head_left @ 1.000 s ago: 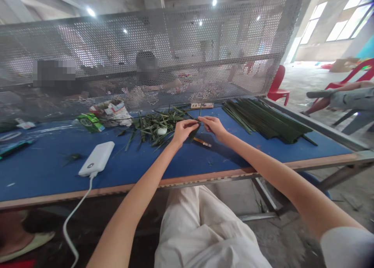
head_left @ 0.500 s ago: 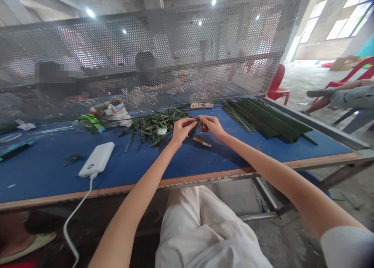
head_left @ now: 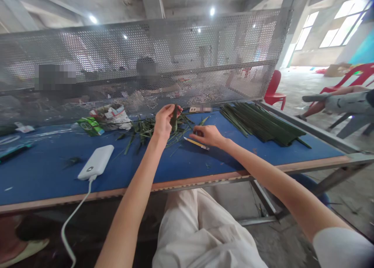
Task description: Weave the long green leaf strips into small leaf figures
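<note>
My left hand [head_left: 164, 120] is raised over the leaf scraps, closed on a folded dark green leaf strip [head_left: 174, 120] that stands upright between thumb and fingers. To the right, my right hand [head_left: 210, 136] hovers low over the table with fingers curled and apart; nothing shows in them. Just under its fingertips lies a slim yellow tool [head_left: 196, 143] with a pale pointed tip, like a craft knife. A heap of cut leaf strips [head_left: 142, 129] spreads behind and left of my left hand. Long green leaves [head_left: 263, 123] lie in a flat bundle at the right.
A white power bank [head_left: 97, 162] with a cable sits on the blue table [head_left: 140, 174]. Behind it are a green packet [head_left: 90, 126] and a crumpled bag [head_left: 118, 118]. A perforated metal screen [head_left: 181, 61] stands along the back, people beyond it. Red chairs [head_left: 274, 89] stand right.
My hands, together before, have moved apart. The left has gone left and up with the leaf strip; the right has come down to the yellow tool, whose left end has shifted slightly.
</note>
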Demonstrator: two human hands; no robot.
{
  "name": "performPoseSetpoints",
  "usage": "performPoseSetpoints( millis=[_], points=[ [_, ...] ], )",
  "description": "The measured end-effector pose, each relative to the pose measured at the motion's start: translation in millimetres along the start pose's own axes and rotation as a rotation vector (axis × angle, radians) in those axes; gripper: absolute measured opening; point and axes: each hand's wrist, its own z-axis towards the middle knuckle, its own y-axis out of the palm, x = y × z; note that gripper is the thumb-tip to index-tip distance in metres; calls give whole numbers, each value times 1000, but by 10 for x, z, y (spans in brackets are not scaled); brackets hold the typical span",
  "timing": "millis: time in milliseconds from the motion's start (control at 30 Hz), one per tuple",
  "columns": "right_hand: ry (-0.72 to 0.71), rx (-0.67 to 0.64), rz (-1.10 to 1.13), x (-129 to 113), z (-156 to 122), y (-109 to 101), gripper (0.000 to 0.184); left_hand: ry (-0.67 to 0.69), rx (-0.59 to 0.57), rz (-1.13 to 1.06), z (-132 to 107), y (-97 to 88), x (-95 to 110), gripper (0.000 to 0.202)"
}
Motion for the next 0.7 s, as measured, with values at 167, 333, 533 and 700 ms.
performPoseSetpoints(
  millis=[167,333,533,700],
  points=[
    [-34,-242,-310,-18,-9,12,30,-190,82,-222,58,-98,-59,12],
    [51,-267,-315,33,2,54,22,-252,106,-405,117,-260,-139,20],
    [174,79,-98,54,21,38,23,-327,74,-388,79,-314,-172,18],
    [203,195,142,-2,46,24,44,-434,-10,-378,25,-273,-266,20]
  ],
)
